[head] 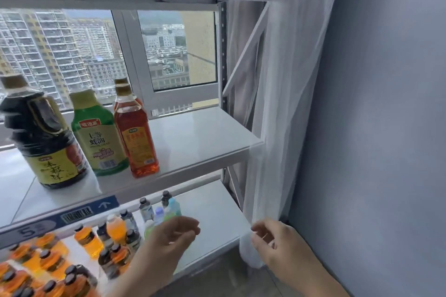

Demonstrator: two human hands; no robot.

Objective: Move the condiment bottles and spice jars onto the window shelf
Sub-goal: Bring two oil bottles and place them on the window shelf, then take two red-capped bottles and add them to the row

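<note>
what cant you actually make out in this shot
Head view only:
- drink bottles on the lower shelf: motion blur, labels unreadable, left ones cut by the frame edge.
- dark soy bottle: left side clipped by the edge.
- left hand and right hand: blurred, apparently empty.

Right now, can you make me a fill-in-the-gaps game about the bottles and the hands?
1. The window shelf holds ____ big bottles.
2. The bottle in the middle is the colour ____.
3. The dark bottle stands at the ____ end of the row.
4. The left hand and the right hand are both ____.

Missing words: three; green; left; empty
</note>
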